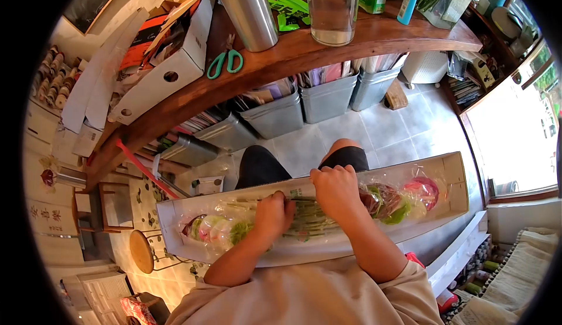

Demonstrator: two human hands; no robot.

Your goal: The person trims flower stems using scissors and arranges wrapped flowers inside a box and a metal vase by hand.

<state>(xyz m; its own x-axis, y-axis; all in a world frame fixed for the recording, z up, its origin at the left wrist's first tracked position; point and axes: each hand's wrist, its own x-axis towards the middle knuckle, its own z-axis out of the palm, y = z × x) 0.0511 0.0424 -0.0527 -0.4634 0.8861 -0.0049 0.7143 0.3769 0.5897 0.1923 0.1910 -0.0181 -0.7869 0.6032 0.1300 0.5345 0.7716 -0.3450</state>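
Observation:
A long white cardboard box (319, 259) lies across my lap. Inside it are flowers in clear plastic, with pink and green heads (213, 229) at the left end and a pink bloom (424, 191) with green and dark red leaves at the right. Their green stems (310, 218) run along the middle. My left hand (273, 217) is closed low over the stems, its fingers curled around them. Further right and higher, my right hand (336, 189) makes a fist by the box's far wall. What sits inside that fist is hidden.
A curved wooden counter (281, 56) stands ahead, carrying teal-handled scissors (225, 62), a steel cylinder (246, 12), a glass of water (332, 9) and an open white box (170, 73). Metal bins (331, 97) of packets stand beneath. A round stool (141, 251) is at left.

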